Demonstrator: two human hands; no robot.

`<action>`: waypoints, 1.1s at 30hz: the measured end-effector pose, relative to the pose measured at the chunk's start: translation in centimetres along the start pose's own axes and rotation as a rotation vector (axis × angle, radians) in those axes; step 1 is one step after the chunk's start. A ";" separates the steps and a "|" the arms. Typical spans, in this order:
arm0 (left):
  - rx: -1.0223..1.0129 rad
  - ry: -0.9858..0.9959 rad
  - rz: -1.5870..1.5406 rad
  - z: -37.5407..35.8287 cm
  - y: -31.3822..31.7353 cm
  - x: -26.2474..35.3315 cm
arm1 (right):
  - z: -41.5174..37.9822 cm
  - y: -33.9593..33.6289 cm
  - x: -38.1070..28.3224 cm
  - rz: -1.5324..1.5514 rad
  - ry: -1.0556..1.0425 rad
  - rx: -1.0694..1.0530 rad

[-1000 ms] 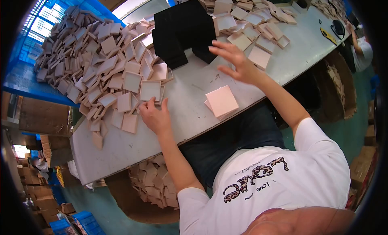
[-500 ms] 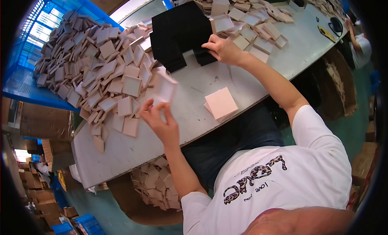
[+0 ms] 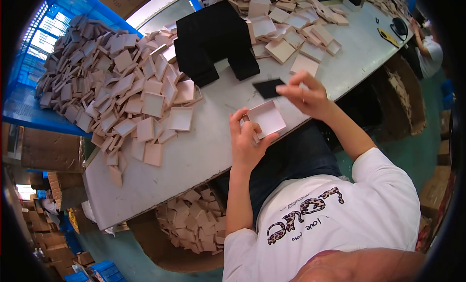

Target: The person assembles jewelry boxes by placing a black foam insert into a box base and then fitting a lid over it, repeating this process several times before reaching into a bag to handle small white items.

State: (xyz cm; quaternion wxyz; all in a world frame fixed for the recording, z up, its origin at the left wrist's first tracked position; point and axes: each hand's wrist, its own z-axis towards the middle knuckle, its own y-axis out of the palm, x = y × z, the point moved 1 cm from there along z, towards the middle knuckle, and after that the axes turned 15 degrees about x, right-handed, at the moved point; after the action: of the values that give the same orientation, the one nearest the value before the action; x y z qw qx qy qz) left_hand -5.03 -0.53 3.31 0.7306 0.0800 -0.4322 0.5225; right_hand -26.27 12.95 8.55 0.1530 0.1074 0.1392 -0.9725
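My left hand (image 3: pixel 246 143) grips a shallow pink box (image 3: pixel 268 118), its open white inside facing up, near the front edge of the table. Fingers and thumb lie along its left and near sides. The small stack beneath it is hidden. Just above and to the right, my right hand (image 3: pixel 309 96) pinches a thin black square piece (image 3: pixel 268 89) by its right end, apart from the box. Beyond my hands stands a pile of black pieces (image 3: pixel 211 37) on the table.
A big heap of pink boxes (image 3: pixel 124 88) spills from a blue crate (image 3: pixel 53 112) on the left. More boxes (image 3: pixel 281 50) lie at the back. A yellow cutter (image 3: pixel 388 38) rests far right. Below the table, a carton holds boxes (image 3: pixel 191 223). Another person (image 3: pixel 429 54) sits at the far right.
My left hand has carried the pink box from the heap rightward to the table's front edge. My right hand has come away from the black pile with a black square piece.
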 end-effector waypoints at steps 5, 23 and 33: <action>0.136 -0.071 -0.131 -0.4 1.3 -0.9 | -3.1 -0.5 -2.3 0.106 -0.115 -0.258; 0.035 0.082 -0.001 -0.3 0.9 -0.7 | -7.4 -5.3 7.9 -0.789 0.508 -0.408; 0.058 -0.351 -0.528 -0.9 1.4 -1.3 | -1.9 0.6 -0.4 0.314 0.521 -0.494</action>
State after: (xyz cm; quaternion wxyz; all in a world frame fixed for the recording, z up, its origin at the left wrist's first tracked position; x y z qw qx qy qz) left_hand -5.85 -0.30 1.40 0.7527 0.2991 -0.5008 0.3052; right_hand -25.35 13.13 6.71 0.2806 0.3308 0.3852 -0.8145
